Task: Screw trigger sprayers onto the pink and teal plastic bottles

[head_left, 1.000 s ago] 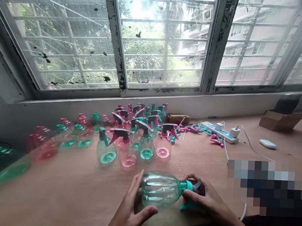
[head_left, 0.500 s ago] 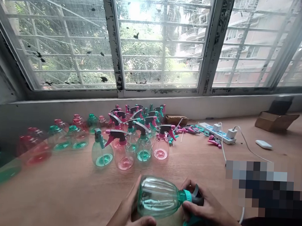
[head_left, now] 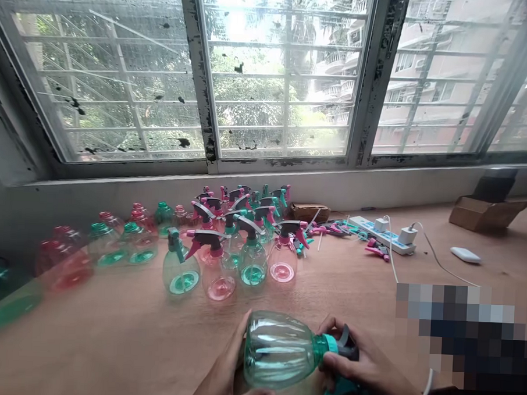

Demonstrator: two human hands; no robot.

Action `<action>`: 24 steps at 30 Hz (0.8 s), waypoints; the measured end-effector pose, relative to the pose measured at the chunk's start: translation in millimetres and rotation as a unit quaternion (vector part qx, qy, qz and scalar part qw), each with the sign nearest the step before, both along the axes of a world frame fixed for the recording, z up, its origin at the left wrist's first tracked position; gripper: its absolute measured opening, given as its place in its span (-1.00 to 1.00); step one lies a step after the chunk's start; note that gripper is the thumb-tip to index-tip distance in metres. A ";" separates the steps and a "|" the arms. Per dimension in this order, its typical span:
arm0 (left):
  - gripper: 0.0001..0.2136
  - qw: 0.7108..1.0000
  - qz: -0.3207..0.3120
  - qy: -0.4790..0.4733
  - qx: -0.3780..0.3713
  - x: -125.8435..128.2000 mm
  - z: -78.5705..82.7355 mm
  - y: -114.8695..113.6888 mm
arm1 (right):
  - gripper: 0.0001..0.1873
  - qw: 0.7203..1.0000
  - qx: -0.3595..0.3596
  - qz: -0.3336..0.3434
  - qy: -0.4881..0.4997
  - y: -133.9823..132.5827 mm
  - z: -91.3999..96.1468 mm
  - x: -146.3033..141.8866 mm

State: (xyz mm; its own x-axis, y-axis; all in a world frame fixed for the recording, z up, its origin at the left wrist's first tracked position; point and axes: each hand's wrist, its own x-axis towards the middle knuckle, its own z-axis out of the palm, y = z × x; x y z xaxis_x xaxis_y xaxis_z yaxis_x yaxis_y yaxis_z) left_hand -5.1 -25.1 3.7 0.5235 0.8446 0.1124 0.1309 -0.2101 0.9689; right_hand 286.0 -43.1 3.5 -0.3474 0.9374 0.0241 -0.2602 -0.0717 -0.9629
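Observation:
A clear green spray bottle [head_left: 278,349] lies sideways between my hands, low in the view, its base to the left. My left hand [head_left: 230,365] wraps round the base end, the thumb along the near side. On the neck side, my right hand [head_left: 352,358] grips the teal collar [head_left: 330,343] and the black-and-teal trigger head, thumb and fingers closed about them. Part of the trigger head is hidden by the right hand. Beyond the bottle stand several green and pink spray bottles [head_left: 218,277] with trigger heads fitted.
Bottles without heads [head_left: 139,244] stand at the left. Loose trigger heads [head_left: 332,228] lie in a pile at the back, beside a power strip [head_left: 382,234] with plugged-in chargers. A cardboard box [head_left: 485,213] and a white object [head_left: 465,255] are at the right.
The whole view has shifted slightly, with the scene a little lower and to the right. Both hands keep hold of the green spray bottle, which seems slightly turned about its length.

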 end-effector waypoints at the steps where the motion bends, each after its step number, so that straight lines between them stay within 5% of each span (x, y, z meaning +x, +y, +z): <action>1: 0.01 1.000 0.003 0.006 0.003 -0.1 -1.1 1.0 | -0.61 1.000 0.001 -0.010 -0.004 0.1 0.9 -0.2; 8: 0.04 0.998 0.000 0.050 0.040 2.7 1.0 3.0 | -0.57 1.000 0.004 -0.025 -0.014 -0.4 2.8 -0.1; 12: 0.15 1.000 0.008 0.014 -0.001 3.3 5.2 0.6 | -0.56 0.999 -0.003 -0.019 -0.025 -2.1 6.6 -1.3; 16: 0.01 1.000 0.001 -0.017 -0.020 4.4 9.5 -0.8 | -0.55 0.999 -0.014 -0.028 -0.031 -2.3 7.4 -1.6; 24: 0.02 0.996 0.023 0.059 0.057 2.6 5.7 -0.6 | -0.57 0.999 -0.002 -0.033 -0.012 -0.3 1.9 -0.7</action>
State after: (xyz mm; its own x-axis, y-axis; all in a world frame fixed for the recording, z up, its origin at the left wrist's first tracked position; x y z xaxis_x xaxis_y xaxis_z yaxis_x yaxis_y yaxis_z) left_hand -2.5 -25.6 9.5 0.4992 0.8534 0.1501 0.2540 -0.3097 0.9163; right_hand 285.3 -43.4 5.4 -0.2851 0.9584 0.0115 -0.2404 -0.0598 -0.9688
